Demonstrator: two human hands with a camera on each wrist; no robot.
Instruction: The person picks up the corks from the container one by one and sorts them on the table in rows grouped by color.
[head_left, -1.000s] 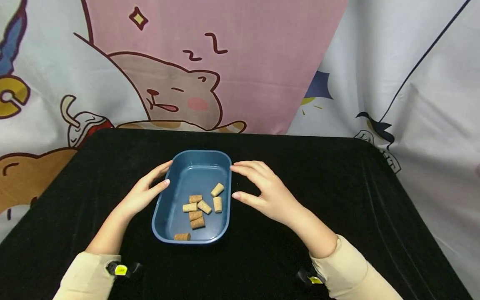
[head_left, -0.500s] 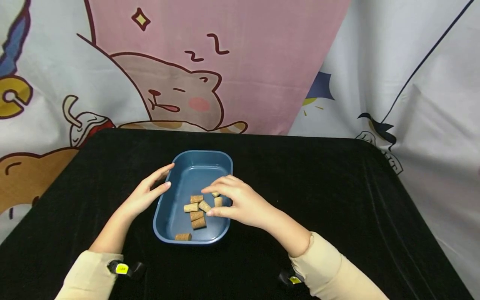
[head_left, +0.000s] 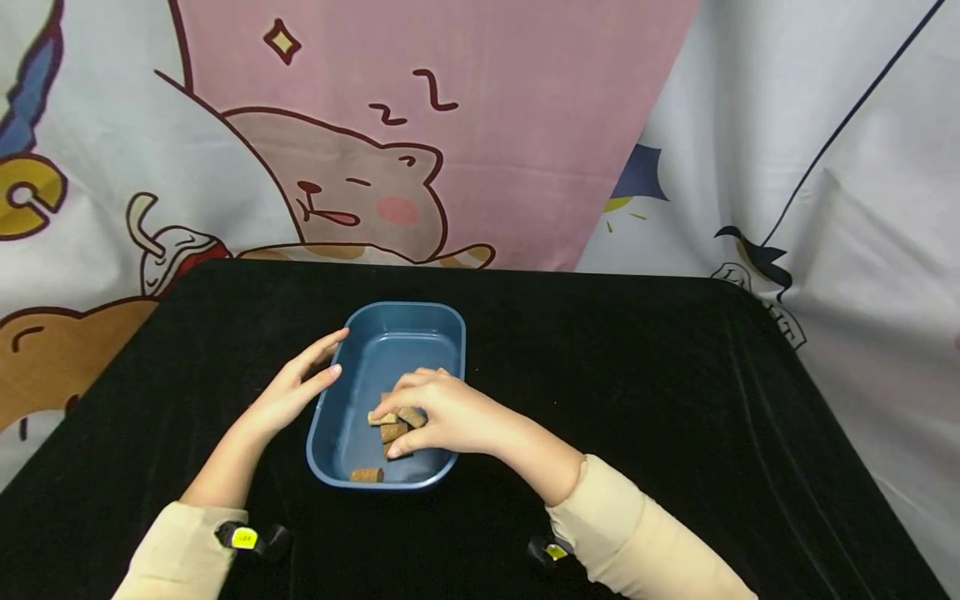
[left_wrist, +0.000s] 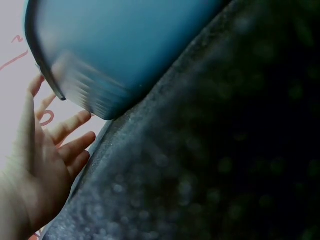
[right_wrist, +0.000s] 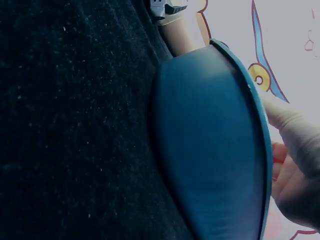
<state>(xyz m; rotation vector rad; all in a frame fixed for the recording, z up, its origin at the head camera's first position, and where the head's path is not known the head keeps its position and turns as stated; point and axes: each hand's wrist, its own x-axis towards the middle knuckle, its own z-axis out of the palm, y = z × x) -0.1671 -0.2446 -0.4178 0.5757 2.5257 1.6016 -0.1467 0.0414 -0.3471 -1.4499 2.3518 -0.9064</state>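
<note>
A blue rectangular tub with rounded corners stands on the black cloth and holds several short corks, some pale and some darker. Fingers loosely spread, my left hand rests against the tub's left rim; the left wrist view shows its fingertips by the tub's outer wall. My right hand is inside the tub, over the group of corks, thumb low and fingers apart around them. That hand hides some corks. One brown cork lies apart at the near end. In the right wrist view the tub wall covers the fingertips.
A black cloth covers the table around the tub. Behind the table hangs a printed curtain with cartoon animals. Dark wrist cameras with yellow labels sit at both cream sleeves.
My right hand has moved from beside the tub's right rim leftward and down over the corks inside. The left hand has stayed at the left rim.
</note>
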